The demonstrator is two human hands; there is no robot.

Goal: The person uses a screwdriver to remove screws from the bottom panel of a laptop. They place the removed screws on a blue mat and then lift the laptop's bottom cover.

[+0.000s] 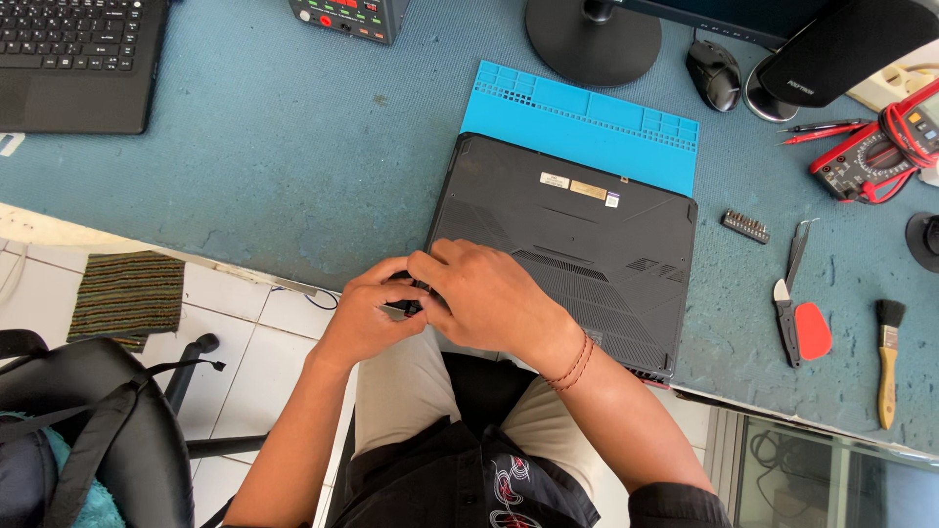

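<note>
While both hands are meeting at the lower left corner of the laptop [567, 244], the machine is lying closed and upside down near the middle of the frame, its vented black underside facing up so the base panel is reachable. It is resting partly on a blue work mat [587, 122], which is showing above it and probably sparing the lid from the rough blue tabletop [274, 147]. The left hand [364, 315] is curling in from the lower left, its fingers pressed together around a small dark object at the corner; what that object is cannot be told, since the hands are covering it. The right hand [489, 293] is lying over the same corner, knuckles up, fingers bent and closed down on the same spot, seemingly steadying or gripping there; whether it is pinching the object itself cannot be told. Tools are sitting well apart at the right of the frame, within reach: a strip of screwdriver bits [745, 226] just beside the laptop's right edge, tweezers [797, 244], a red pry tool [810, 330], a small brush [888, 362] and a red multimeter [875, 152] with its leads. A second laptop [78, 59] is sitting at the upper left, and a monitor stand [592, 39] and mouse [714, 73] along the top.
</note>
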